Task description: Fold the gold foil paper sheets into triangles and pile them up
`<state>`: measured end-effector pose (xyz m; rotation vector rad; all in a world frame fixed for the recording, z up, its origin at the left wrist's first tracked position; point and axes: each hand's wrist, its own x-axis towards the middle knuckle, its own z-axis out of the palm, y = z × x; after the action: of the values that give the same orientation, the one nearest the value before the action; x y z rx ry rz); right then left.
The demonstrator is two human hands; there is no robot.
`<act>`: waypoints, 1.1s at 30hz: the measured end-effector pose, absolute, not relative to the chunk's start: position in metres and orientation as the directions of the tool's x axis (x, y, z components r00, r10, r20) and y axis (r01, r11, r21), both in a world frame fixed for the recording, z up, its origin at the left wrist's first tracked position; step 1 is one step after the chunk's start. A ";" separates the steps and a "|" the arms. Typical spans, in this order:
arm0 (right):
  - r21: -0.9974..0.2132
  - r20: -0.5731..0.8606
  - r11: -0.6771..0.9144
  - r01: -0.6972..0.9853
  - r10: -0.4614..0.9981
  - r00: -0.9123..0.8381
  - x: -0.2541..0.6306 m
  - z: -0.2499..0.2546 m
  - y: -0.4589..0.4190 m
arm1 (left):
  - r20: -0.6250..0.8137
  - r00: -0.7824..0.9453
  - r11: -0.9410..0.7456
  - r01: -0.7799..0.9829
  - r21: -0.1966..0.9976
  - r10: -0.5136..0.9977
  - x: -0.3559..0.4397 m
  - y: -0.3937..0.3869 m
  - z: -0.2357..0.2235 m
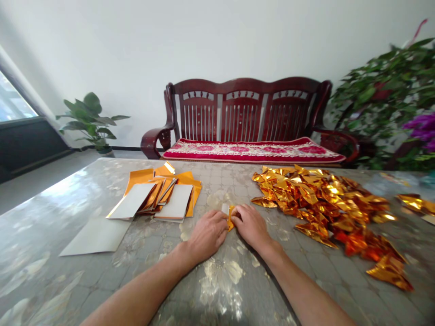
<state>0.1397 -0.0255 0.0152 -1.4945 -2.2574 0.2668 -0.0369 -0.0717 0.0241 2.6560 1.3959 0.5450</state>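
Observation:
Between my two hands a small piece of gold foil paper [231,219], with a whitish back showing at its top, lies folded on the table. My left hand [210,231] presses its closed fingers against the left side of the paper. On the other side, my right hand [250,222] has thumb and fingers pinched on the right edge. To the left is a loose pile of flat gold and white paper sheets [175,201]. A large heap of folded shiny gold foil pieces [319,194] spreads out on the right, a few of them reddish.
The patterned, glossy table [156,280] reaches toward a dark red wooden bench [239,115] with a red and white cushion [254,150]. One pale sheet [97,236] lies near the left pile. Clear plastic [390,183] sits at the far right. Plants stand at both sides.

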 end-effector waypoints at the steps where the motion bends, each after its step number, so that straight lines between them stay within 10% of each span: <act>1: -0.392 0.241 0.386 0.835 0.919 -0.311 0.141 0.014 -0.025 | 0.258 0.530 -0.585 0.773 0.244 0.808 -0.036 -0.072 0.024; 12: -0.257 0.257 0.224 0.940 0.954 -0.157 0.140 0.014 -0.019 | 0.211 0.474 -0.514 0.831 0.212 0.855 -0.028 -0.073 0.016; 23: -0.521 0.107 0.099 0.847 0.993 -0.050 0.133 0.019 -0.015 | 0.183 0.475 -0.505 0.840 0.199 0.861 -0.022 -0.075 0.018; 33: -0.483 0.025 0.059 0.874 0.998 -0.054 0.136 0.026 -0.014 | 0.244 0.461 -0.496 0.862 0.106 0.853 -0.015 -0.087 0.020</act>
<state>0.1362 -0.0143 0.0260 -1.8754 -1.9919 0.4875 -0.0149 -0.0870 0.0204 2.7129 1.5931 0.4235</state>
